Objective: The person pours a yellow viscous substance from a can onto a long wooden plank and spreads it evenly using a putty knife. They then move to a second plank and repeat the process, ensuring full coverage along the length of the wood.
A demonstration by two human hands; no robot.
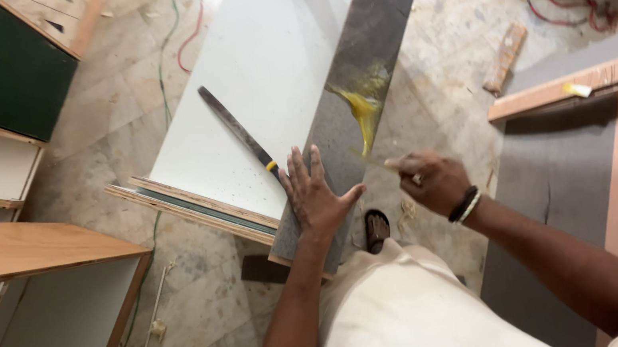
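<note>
Left hand (316,193) flat, fingers spread, pressing grey strip (359,70); right hand (432,180) pinching small spreader, frame middle; wet yellow glue (361,106) may drip onto floor (433,83); saw (239,131) lies near fingers, could cut.

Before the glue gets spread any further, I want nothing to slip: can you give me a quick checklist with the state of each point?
1. Left hand flat on the grey strip, pinning it: ok.
2. Right hand closed on a spreader: cannot tell, it is blurred and the thing in it is unclear.
3. Yellow glue on the strip: ok, but only one patch; the rest looks bare.
4. Strip resting on the white board: ok, it lies along the board's right edge.
5. Saw clear of the glue: ok, it lies on the board left of the strip, handle near the left hand.
6. Foot clear of the strip's end: not ok, it is right beside it.
</note>
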